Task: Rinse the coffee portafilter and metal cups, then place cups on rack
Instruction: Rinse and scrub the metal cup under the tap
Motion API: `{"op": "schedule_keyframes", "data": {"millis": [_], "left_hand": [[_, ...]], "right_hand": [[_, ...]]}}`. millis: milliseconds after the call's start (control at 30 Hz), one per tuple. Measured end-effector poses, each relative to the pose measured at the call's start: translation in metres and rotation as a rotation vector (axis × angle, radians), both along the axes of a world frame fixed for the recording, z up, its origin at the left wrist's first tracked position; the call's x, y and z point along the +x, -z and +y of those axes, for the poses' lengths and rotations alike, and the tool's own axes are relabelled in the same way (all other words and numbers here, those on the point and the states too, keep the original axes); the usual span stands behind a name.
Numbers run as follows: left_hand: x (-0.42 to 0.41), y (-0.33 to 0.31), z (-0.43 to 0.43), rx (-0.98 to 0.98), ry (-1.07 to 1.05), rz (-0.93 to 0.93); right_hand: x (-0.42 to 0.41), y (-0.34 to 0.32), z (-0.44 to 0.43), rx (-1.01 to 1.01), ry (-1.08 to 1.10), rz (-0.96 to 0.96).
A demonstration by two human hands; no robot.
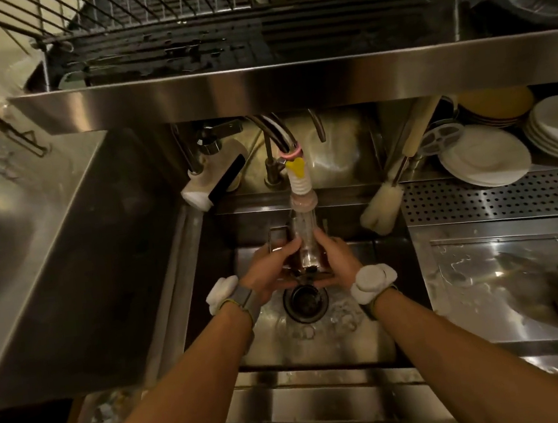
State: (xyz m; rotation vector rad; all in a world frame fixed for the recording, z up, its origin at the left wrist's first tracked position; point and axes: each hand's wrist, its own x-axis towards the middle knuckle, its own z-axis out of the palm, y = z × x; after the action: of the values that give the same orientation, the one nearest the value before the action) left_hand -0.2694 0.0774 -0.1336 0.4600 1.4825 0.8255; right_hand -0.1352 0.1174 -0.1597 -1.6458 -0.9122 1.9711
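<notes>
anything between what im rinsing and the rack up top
Yes: the faucet nozzle hangs right above the held piece, and the steel shelf lip juts out below the rack.

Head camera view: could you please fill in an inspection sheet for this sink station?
Surface: steel sink, wet, with bubbles beside the drain.
Job's things: dark metal item held under the stream from the tap nozzle; which part it is cannot be told. Wire rack overhead.
Clutter: bottle brush leaning at the sink's back right corner; stacked white plates to the right.
Hands: left hand and right hand both grip the metal item above the drain.
Cables: nothing seen.
Surroundings: steel shelf above the sink; perforated drainboard on the right.
</notes>
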Motion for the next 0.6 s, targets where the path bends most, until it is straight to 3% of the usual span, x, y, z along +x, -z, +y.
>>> {"op": "schedule_keyframes", "data": {"millis": [133,300,400,467,600], "left_hand": [[0.017,-0.005,0.013,0.042,-0.191,-0.035],[0.026,-0.007,0.008,0.007,-0.128,-0.126],[0.016,-0.007,0.003,-0.005,-0.085,-0.123],[0.009,-0.006,0.001,-0.014,-0.099,-0.016],[0.003,-0.004,0.004,0.107,-0.13,0.203]], "right_hand": [[0.003,-0.001,-0.006,0.154,0.069,-0.031],[0.011,-0.002,-0.011,0.451,-0.01,-0.147],[0.013,-0.001,-0.008,0.439,-0.108,-0.158],[0.01,0.0,-0.005,0.373,-0.171,-0.151],[-0.001,0.002,0.002,0.255,-0.089,-0.066]]}}
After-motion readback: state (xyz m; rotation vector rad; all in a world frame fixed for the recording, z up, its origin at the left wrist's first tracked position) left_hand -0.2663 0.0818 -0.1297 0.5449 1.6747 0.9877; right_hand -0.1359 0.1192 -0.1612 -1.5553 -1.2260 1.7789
